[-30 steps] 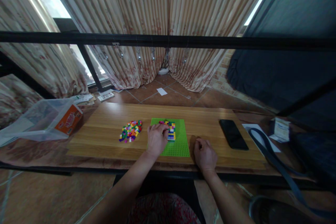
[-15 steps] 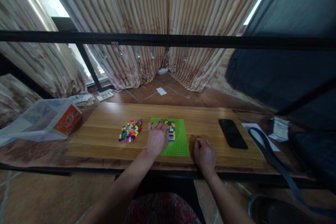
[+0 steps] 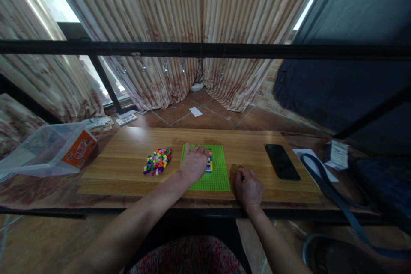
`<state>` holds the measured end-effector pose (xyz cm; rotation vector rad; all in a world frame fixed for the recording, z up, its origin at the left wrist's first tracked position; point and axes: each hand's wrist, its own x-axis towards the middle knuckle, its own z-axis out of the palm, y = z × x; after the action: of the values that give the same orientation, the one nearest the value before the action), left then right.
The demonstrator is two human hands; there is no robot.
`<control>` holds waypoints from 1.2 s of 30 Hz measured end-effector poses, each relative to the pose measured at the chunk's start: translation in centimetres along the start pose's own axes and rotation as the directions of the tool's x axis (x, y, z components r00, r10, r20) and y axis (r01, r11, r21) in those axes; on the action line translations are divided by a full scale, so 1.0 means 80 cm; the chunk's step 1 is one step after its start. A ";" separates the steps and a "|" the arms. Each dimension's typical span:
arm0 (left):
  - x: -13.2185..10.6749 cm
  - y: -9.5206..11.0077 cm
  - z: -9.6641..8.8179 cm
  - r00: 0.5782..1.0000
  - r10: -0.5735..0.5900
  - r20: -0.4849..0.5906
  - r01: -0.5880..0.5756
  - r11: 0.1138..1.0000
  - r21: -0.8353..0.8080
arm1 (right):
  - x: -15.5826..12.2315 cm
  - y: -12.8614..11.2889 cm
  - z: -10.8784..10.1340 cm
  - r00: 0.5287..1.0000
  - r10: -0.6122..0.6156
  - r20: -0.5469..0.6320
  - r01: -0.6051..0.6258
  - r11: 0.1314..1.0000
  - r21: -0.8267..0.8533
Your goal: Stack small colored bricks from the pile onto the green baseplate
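My left hand (image 3: 195, 164) lies over the block of coloured building bricks (image 3: 209, 164) on the green studded baseplate (image 3: 221, 175). Its thumb sticks out to the side, and its fingers rest across the bricks, covering most of them. No separate brick shows in its fingers. My right hand (image 3: 248, 188) rests on the wooden board just right of the baseplate, curled into a loose fist with nothing visible in it. A pile of loose small bricks (image 3: 158, 161) in many colours lies left of the baseplate.
The wooden board (image 3: 118, 158) carries all of this, with a black phone (image 3: 282, 162) at its right. Left of the board stands a clear plastic box (image 3: 48, 147) with an orange label. A blue strap (image 3: 327, 188) and papers lie at the right.
My left hand has moved slightly right across the brick block, covering more of it, and its thumb sticks out further. My right hand keeps its place. The whole view has shifted slightly.
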<state>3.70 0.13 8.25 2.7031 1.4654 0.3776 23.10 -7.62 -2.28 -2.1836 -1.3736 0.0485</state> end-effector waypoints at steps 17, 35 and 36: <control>-0.033 -0.021 0.041 0.959 -0.196 -0.204 0.148 0.963 -0.227 | 0.000 0.001 0.001 1.000 -0.007 -0.006 0.007 1.000 0.002; -0.053 -0.008 0.051 0.986 -0.072 -0.153 0.066 0.997 -0.044 | -0.002 0.001 0.000 1.000 -0.016 -0.008 0.016 1.000 -0.024; -0.053 -0.007 0.052 0.986 -0.076 -0.150 0.070 0.997 -0.040 | -0.002 0.001 0.000 1.000 -0.017 -0.007 0.017 1.000 -0.025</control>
<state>1.97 -2.80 3.32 2.6369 1.5741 0.6103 23.10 -7.75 -2.35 -2.1905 -1.3961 0.0170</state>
